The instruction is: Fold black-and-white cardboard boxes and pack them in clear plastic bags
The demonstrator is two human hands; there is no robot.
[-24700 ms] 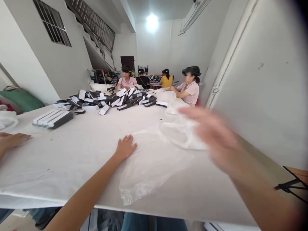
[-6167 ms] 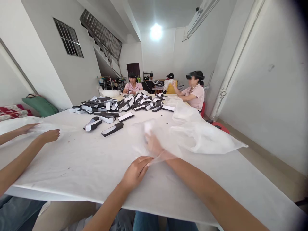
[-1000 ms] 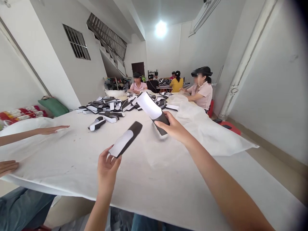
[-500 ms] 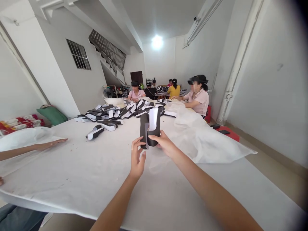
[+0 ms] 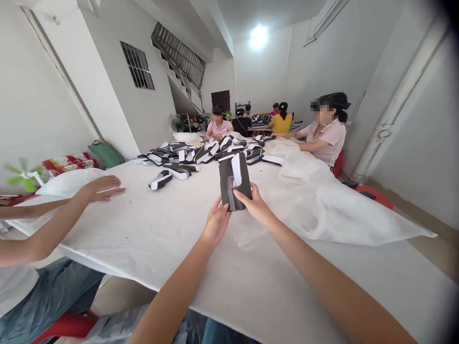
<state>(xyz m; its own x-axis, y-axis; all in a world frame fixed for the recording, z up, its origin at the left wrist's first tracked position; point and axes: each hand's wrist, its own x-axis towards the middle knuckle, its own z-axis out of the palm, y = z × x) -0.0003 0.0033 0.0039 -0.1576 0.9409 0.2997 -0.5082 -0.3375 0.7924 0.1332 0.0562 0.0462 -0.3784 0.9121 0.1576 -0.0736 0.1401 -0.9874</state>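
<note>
Both left hand (image 5: pixel 216 222) and right hand (image 5: pixel 255 204) hold seemingly black cardboard boxes (image 5: pixel 233 187).

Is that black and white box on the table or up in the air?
Up in the air: the left hand and right hand hold the box above the table.

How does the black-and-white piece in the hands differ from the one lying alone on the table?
The held piece stands nearly upright in the air between the left hand and right hand; the lone piece lies on the white-covered table. The held piece shows mostly black; the lone piece shows white at one end. Both pair black with white.
</note>
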